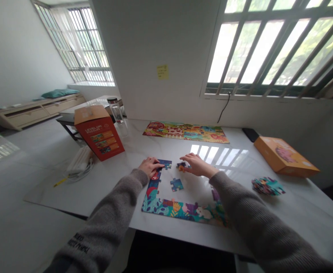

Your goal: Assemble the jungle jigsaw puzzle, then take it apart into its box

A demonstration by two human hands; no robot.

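A partly joined jigsaw border (180, 214) lies on the table, with its left side and near edge linked. My left hand (149, 167) rests at the border's far left corner, fingers stretched out over a dark blue corner piece (166, 163). To the right of that corner, my right hand (197, 165) pinches a dark puzzle piece (180, 166) with an orange patch, close to the tabletop. A loose blue puzzle piece (177, 184) lies inside the border, between and nearer than the hands. My right forearm covers part of the border's right side.
A pile of puzzle pieces (268, 186) lies at the right, near an orange box (286, 156) and a dark phone-like object (250, 134). A finished puzzle strip (186, 132) lies by the wall. At the left stand a red puzzle box (100, 134), a glass bottle (116, 110) and a power strip (80, 160).
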